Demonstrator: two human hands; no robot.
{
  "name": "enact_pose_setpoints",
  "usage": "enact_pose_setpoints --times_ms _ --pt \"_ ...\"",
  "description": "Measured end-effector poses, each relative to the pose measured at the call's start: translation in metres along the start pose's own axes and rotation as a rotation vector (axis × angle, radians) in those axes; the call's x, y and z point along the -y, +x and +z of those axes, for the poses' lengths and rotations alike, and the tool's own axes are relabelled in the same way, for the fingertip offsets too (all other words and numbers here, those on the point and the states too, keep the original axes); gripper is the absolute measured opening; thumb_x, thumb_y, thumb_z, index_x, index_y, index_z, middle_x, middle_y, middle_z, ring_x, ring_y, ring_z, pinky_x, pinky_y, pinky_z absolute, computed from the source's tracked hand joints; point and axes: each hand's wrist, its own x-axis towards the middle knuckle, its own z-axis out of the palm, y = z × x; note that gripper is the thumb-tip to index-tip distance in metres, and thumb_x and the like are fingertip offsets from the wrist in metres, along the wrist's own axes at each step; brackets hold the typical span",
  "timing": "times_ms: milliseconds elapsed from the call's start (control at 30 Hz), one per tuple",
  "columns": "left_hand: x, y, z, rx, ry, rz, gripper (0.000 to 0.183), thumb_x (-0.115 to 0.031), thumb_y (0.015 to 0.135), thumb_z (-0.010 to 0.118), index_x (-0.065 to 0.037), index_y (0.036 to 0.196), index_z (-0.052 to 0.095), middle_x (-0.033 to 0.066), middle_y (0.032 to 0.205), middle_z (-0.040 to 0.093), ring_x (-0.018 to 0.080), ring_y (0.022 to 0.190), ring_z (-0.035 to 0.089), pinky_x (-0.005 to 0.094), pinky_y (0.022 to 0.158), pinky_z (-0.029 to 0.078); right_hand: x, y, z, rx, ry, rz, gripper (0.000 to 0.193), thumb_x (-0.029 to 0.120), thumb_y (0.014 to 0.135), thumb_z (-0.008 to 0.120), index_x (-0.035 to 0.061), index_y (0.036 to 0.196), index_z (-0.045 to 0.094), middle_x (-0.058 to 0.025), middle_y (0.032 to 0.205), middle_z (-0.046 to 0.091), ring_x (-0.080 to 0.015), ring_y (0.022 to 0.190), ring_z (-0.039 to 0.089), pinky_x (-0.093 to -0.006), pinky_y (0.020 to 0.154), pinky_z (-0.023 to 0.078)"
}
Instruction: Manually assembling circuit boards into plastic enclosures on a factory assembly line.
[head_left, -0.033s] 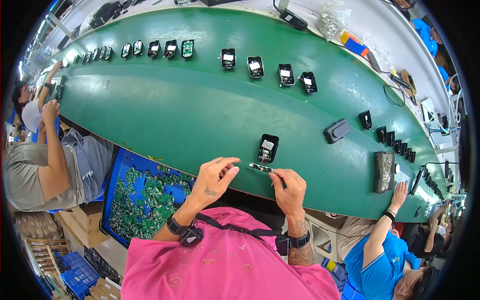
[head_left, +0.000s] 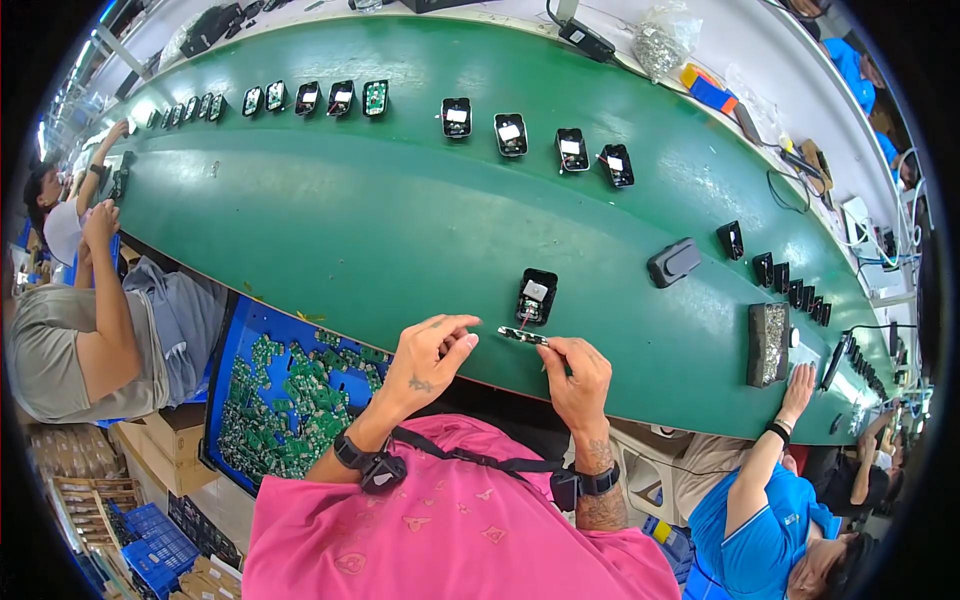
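Between thumb and fingers, my right hand (head_left: 578, 380) grips one end of a small circuit board (head_left: 522, 335), held nearly edge-on. A thin red wire runs from the board to an open black plastic housing (head_left: 526, 310) just beyond it on the bench. Inside that housing are a white-labelled part and some small components. My left hand (head_left: 432, 362) is off the board's left end, thumb and index finger stretched out and slightly apart, with nothing visible in them. A closed dark grey case (head_left: 675, 262) lies farther right.
The green bench (head_left: 400, 230) carries rows of black housings (head_left: 456, 117) along its far side and more at right. A blue bin (head_left: 225, 400) of green circuit boards stands below left. A tray of small metal parts (head_left: 768, 345) sits near a co-worker's hand (head_left: 797, 395).
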Motion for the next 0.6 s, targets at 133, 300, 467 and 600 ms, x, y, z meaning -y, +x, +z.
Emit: enact_pose_setpoints --times_ms 133,300,467,600 --pt "0.0021 -0.0005 0.0025 -0.020 -0.008 0.036 0.025 -0.012 0.094 0.065 0.003 0.113 0.068 0.0092 0.084 0.065 0.0134 0.066 0.056 0.0270 0.062 0.048 -0.0005 0.0001 0.0017 0.018 0.007 -0.004 0.010 0.004 0.082 0.076 0.0012 0.087 0.067 -0.0106 0.076 0.068 -0.0253 0.066 0.065 -0.0341 0.062 0.050" --pt "0.0029 -0.0016 0.0036 -0.014 -0.022 0.019 0.025 -0.013 0.094 0.065 0.003 0.113 0.068 0.0088 0.084 0.065 0.0128 0.066 0.056 0.0267 0.062 0.048 -0.0009 -0.0011 0.0005 0.008 0.009 -0.018 0.010 0.004 0.083 0.076 0.0012 0.087 0.067 -0.0106 0.076 0.067 -0.0256 0.067 0.065 -0.0341 0.062 0.050" --pt "0.0029 -0.0007 0.0043 -0.011 -0.016 0.021 0.025 -0.013 0.094 0.065 0.003 0.114 0.068 0.0088 0.084 0.065 0.0125 0.066 0.056 0.0264 0.062 0.048 -0.0004 -0.0005 -0.0033 0.009 -0.002 -0.015 0.010 0.004 0.083 0.076 0.0012 0.087 0.067 -0.0105 0.076 0.068 -0.0256 0.067 0.065 -0.0340 0.062 0.050" --pt "0.0016 -0.0003 0.0046 -0.006 -0.028 0.010 0.025 -0.012 0.094 0.065 0.003 0.114 0.068 0.0089 0.084 0.065 0.0125 0.066 0.056 0.0264 0.062 0.048 -0.0009 -0.0025 -0.0052 0.017 0.000 0.007 0.010 0.004 0.083 0.076 0.0013 0.087 0.068 -0.0105 0.077 0.068 -0.0253 0.067 0.065 -0.0340 0.062 0.050"
